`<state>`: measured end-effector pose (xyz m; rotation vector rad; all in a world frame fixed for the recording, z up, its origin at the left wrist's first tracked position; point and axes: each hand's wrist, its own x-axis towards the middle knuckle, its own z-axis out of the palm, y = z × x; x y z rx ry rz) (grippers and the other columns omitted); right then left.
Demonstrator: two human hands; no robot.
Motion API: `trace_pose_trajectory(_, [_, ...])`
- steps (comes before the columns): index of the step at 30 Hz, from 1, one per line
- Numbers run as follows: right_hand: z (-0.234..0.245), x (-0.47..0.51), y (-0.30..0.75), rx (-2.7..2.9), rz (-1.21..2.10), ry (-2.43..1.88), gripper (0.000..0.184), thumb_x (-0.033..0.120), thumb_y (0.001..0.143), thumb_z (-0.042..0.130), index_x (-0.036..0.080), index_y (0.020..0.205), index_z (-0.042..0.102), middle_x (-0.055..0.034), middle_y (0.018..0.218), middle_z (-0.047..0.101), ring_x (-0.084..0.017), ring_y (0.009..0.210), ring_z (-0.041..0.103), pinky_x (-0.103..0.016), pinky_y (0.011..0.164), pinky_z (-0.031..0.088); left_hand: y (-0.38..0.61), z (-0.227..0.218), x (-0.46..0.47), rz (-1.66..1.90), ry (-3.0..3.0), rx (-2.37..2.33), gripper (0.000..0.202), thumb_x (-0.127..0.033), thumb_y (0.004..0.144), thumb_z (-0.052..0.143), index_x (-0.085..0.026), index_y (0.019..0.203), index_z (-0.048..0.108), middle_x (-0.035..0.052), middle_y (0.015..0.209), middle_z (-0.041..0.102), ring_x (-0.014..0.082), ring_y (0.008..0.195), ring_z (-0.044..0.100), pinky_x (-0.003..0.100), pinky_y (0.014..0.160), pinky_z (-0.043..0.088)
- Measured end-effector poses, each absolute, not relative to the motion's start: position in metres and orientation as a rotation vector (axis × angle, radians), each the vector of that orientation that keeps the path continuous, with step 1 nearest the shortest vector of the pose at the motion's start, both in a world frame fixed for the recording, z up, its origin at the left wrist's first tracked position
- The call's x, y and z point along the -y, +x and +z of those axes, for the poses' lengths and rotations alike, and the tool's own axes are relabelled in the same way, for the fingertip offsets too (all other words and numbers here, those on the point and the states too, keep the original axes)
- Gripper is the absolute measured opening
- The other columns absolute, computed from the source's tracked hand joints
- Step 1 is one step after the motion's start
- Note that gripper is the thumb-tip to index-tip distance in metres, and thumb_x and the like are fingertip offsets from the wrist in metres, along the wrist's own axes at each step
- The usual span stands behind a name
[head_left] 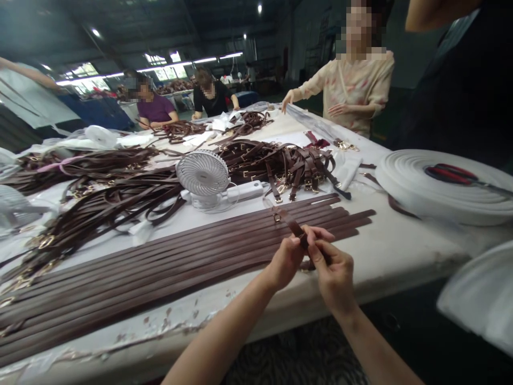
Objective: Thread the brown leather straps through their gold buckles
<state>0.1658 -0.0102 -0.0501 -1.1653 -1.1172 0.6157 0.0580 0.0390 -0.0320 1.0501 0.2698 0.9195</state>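
Left hand (285, 262), right hand (331, 275), both pinching one brown leather strap (297, 230), over parallel straps (160, 262)

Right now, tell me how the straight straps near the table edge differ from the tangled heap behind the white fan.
The straight straps lie flat and parallel; the strap heap loops and crosses over itself. The straight straps show long bare lengths; the strap heap shows gold buckles throughout. The straight straps lie nearer the table edge; the strap heap lies beyond the white fan. Both look dark brown, on one white-covered table.
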Motion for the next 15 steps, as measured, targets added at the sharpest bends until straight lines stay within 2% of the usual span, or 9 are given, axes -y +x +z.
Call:
trace_pose_trajectory(4, [-0.058, 0.013, 0.157, 1.017, 0.602, -1.139, 0.025, 0.04, 0.091, 0.069, 0.02, 0.1, 0.08, -0.0067, 0.095, 0.078, -0.022, 0.074, 0.07, -0.029, 0.06, 0.057, 0.053, -0.037, -0.036, 0.899, 1.19, -0.341, 0.032, -0.052, 0.091, 0.048, -0.021, 0.099, 0.055, 0.0101, 0.124, 0.059, 0.0206, 0.093, 0.056, 0.028, 0.071, 0.045])
trace_pose_trajectory(7, [-0.063, 0.013, 0.153, 0.899, 0.569, -1.136, 0.029, 0.041, 0.089, 0.071, 0.02, 0.108, 0.079, -0.0093, 0.105, 0.078, -0.025, 0.083, 0.073, -0.031, 0.063, 0.06, 0.052, -0.039, -0.035, 0.877, 1.268, -0.413, 0.037, -0.054, 0.094, 0.046, -0.021, 0.106, 0.058, 0.0099, 0.127, 0.058, 0.0196, 0.093, 0.053, 0.027, 0.071, 0.044])
trace_pose_trajectory(11, [-0.062, 0.01, 0.158, 0.893, 0.592, -1.183, 0.031, 0.043, 0.086, 0.075, 0.019, 0.105, 0.08, -0.0087, 0.098, 0.079, -0.025, 0.079, 0.073, -0.034, 0.067, 0.061, 0.055, -0.036, -0.034, 0.894, 1.161, -0.363, 0.036, -0.055, 0.094, 0.046, -0.022, 0.106, 0.057, 0.0098, 0.123, 0.062, 0.0168, 0.083, 0.053, 0.026, 0.069, 0.042])
trace_pose_trajectory(15, [-0.062, 0.011, 0.171, 0.911, 0.74, -1.164, 0.029, 0.042, 0.078, 0.083, 0.019, 0.095, 0.081, -0.0057, 0.087, 0.078, -0.022, 0.07, 0.07, -0.034, 0.063, 0.061, 0.057, -0.028, -0.035, 0.915, 1.023, -0.229, 0.035, -0.052, 0.094, 0.048, -0.02, 0.104, 0.059, 0.0126, 0.117, 0.066, 0.0215, 0.093, 0.06, 0.031, 0.08, 0.045])
